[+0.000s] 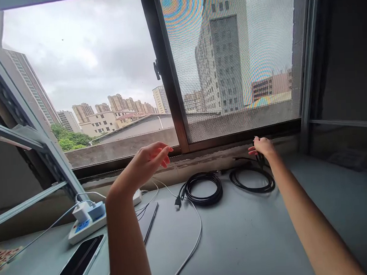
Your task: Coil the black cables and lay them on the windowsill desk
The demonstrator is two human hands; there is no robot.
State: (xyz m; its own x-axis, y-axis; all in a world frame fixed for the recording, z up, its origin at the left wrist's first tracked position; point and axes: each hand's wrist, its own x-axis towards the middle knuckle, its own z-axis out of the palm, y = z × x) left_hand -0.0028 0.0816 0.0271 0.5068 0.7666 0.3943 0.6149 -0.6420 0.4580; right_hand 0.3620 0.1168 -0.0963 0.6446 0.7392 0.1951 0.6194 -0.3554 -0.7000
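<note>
My left hand (152, 156) is raised in front of the window's lower frame, its fingers loosely bent and a little apart, with nothing visible in them. On the desk beyond it and to its right lies a thick coil of black cable (190, 191), a plug at its left end. My right hand (263, 146) is over the back of a second, thinner black cable coil (253, 190). Its fingers close around a dark strand that hangs down to that coil; the grip itself is partly hidden.
A white power strip (89, 233) with chargers, a phone (79, 261) and a dark pen-like stick (151, 223) lie at left. A thin white cable (200, 229) curves across the grey desk (241, 239). The window frame (172, 93) rises behind; metal rails (51, 150) stand at left.
</note>
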